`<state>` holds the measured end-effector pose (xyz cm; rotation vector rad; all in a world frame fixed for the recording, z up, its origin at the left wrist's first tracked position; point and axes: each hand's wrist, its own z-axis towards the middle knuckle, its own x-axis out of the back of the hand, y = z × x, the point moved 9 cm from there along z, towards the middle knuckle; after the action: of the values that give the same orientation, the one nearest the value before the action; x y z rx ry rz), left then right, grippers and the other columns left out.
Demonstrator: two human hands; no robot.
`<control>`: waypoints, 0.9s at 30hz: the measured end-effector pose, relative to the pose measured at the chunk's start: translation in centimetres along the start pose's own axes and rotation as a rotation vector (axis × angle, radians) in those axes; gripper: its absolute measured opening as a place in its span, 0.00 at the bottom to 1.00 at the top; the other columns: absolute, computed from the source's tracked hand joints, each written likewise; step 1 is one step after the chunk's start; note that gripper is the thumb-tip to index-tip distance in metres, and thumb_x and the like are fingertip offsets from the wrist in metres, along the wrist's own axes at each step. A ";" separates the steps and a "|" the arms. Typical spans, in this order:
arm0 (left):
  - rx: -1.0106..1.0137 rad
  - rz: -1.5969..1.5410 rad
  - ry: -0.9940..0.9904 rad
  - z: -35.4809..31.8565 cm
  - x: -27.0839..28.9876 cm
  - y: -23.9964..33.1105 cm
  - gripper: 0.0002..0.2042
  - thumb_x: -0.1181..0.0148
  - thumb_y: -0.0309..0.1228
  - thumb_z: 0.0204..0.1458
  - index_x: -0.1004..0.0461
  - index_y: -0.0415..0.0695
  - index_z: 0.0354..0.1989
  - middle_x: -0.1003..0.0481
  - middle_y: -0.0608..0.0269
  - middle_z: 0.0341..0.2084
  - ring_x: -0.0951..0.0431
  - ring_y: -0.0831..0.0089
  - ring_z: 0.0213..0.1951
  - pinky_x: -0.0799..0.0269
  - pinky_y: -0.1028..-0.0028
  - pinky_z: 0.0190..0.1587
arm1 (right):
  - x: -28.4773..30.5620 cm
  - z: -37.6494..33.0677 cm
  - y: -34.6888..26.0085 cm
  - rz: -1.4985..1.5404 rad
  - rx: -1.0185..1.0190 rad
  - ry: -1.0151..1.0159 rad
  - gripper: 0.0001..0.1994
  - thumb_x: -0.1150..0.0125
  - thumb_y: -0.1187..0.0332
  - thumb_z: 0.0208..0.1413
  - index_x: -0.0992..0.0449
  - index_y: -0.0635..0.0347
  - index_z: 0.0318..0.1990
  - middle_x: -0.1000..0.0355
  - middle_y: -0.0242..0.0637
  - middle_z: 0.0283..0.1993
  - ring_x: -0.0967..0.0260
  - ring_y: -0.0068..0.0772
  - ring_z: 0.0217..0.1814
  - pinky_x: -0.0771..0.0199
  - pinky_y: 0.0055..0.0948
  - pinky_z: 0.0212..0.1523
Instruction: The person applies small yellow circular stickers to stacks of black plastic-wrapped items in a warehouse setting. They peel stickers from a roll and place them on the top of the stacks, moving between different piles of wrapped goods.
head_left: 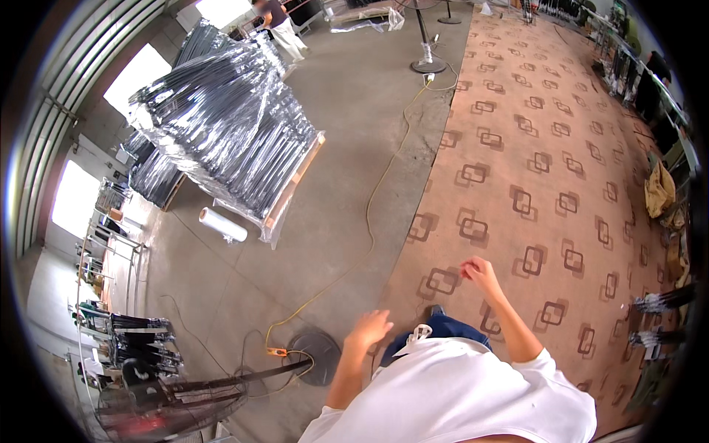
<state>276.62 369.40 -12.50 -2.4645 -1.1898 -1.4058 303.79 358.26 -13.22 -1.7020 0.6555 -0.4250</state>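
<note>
Open patterned carpet [546,170] ahead and right of right hand [480,273], no obstacle near it. Bare concrete floor [347,148] ahead of left hand [369,328], free except yellow cable [373,214] running across it down to orange plug [277,352]. Round fan base [317,356] just left of left hand, fan head [170,410] lying low at lower left, blocking that side. Wrapped pallet stack [229,133] well apart, upper left, with film roll [223,224] beside it. Racks of dark goods [133,340] along left edge. Clutter and hanging items [661,192] crowding right edge. Stand base [428,65] far ahead, person [281,26] beyond.
</note>
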 end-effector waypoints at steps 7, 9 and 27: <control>0.064 -0.322 0.246 8.6 8.2 -7.7 0.18 0.49 0.36 0.51 0.34 0.43 0.49 0.30 0.50 0.44 0.31 0.53 0.47 0.36 0.62 0.48 | -10.3 16.7 -7.2 -0.245 0.023 -0.384 0.08 0.53 0.74 0.50 0.27 0.66 0.35 0.28 0.36 0.26 0.31 0.22 0.29 0.31 0.21 0.31; 0.135 -0.412 0.187 11.7 7.5 -11.5 0.19 0.49 0.38 0.51 0.35 0.44 0.51 0.32 0.50 0.46 0.33 0.54 0.49 0.37 0.61 0.49 | -10.7 21.0 -8.2 -0.241 0.023 -0.421 0.08 0.52 0.74 0.50 0.27 0.66 0.35 0.28 0.36 0.27 0.31 0.23 0.29 0.31 0.21 0.31; -0.536 -0.147 0.465 59.7 64.0 -5.5 0.17 0.47 0.30 0.49 0.33 0.42 0.48 0.31 0.54 0.46 0.34 0.57 0.50 0.42 0.62 0.53 | 2.8 66.7 -14.3 -0.107 -0.036 0.122 0.08 0.52 0.74 0.53 0.28 0.68 0.36 0.30 0.32 0.28 0.34 0.21 0.30 0.34 0.21 0.32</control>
<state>333.43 435.14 -0.38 -2.1385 -0.9972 -2.4357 348.91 409.47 -14.86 -1.7604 0.6651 -0.5994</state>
